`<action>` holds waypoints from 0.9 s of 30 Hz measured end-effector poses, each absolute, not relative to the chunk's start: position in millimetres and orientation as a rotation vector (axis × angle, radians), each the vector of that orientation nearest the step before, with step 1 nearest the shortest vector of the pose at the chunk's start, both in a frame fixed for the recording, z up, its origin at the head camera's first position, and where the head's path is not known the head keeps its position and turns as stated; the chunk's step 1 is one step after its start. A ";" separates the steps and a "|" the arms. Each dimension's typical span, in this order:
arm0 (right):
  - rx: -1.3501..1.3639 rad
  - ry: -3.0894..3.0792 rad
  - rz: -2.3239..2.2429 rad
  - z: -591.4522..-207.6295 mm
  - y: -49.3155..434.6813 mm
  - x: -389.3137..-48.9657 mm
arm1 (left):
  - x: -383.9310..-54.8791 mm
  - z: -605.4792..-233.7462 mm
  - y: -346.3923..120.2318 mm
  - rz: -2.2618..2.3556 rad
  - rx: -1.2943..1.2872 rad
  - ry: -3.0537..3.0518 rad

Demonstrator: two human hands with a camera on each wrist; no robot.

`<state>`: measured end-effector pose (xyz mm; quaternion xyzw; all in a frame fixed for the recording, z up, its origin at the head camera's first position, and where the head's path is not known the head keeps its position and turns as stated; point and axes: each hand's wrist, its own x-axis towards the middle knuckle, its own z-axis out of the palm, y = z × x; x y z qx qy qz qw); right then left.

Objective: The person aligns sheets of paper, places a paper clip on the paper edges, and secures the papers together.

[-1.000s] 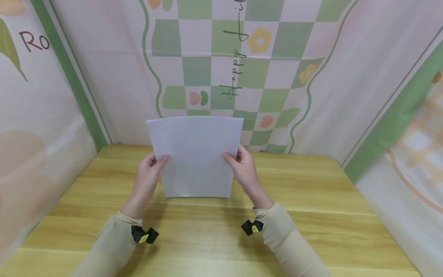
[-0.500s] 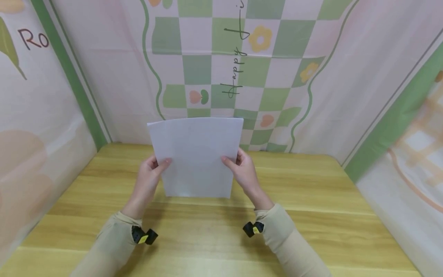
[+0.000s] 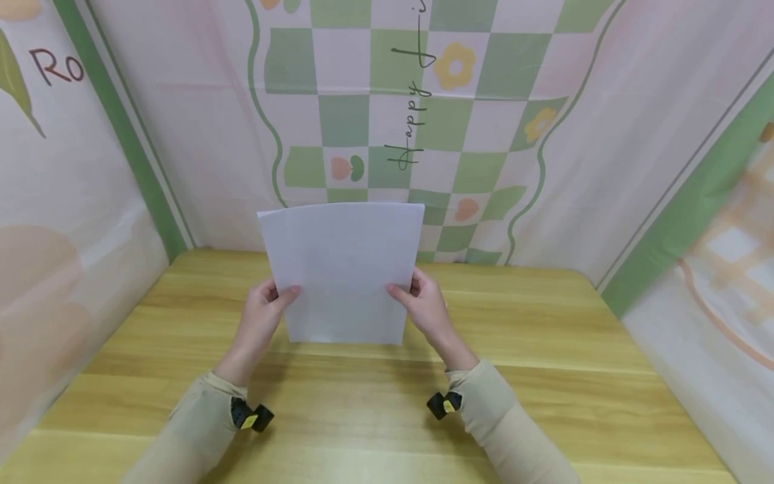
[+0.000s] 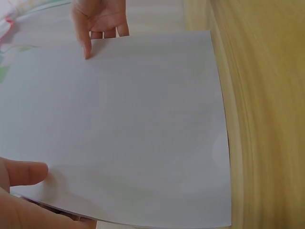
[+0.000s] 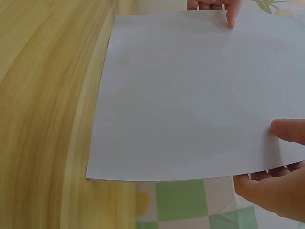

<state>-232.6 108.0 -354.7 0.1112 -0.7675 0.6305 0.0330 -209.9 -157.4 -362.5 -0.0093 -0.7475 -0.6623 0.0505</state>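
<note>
White paper (image 3: pixel 345 269) was held up between 2 bare hands, above the wooden tabletop (image 3: pixel 363 417) and in front of the checkered cloth (image 3: pixel 447 121). Left hand (image 3: pixel 261 310) clamped the paper's left edge, right hand (image 3: pixel 428 306) its right; each thumb lay flat on the near face, the other fingers curled behind it. In the head view, grips sat below the middle of the side edges, most of the paper rising above the thumbs. Broad face turned toward the person; top edge toward the cloth, bowed slightly; bottom edge low, close over the wood, contact unclear. Side edges ran up and away from the person; foreshortening hid which dimension was the long axis. Thumbs pointed inward, toward each other, well apart across the face. Forearms in beige sleeves (image 3: pixel 196 420) came in from the lower left and lower right, slanting inward, wrists at roughly matching height. 2 black wrist devices (image 3: pixel 250 415) with yellow patches sat at the inner sides of the cuffs.
</note>
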 end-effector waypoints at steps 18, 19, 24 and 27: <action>0.335 -2.366 1.913 -354.7 107.9 -231.9 | -204.6 -360.6 -156.7 -2.016 -0.018 -2.284; 0.339 -2.368 1.913 -354.6 108.1 -231.8 | -204.5 -361.0 -156.9 -2.014 -0.030 -2.281; 0.371 -2.380 1.901 -358.6 110.7 -232.8 | -204.7 -364.5 -158.8 -1.991 -0.077 -2.285; 0.373 -2.384 1.883 -361.7 112.4 -234.1 | -205.9 -366.9 -160.0 -1.976 -0.067 -2.297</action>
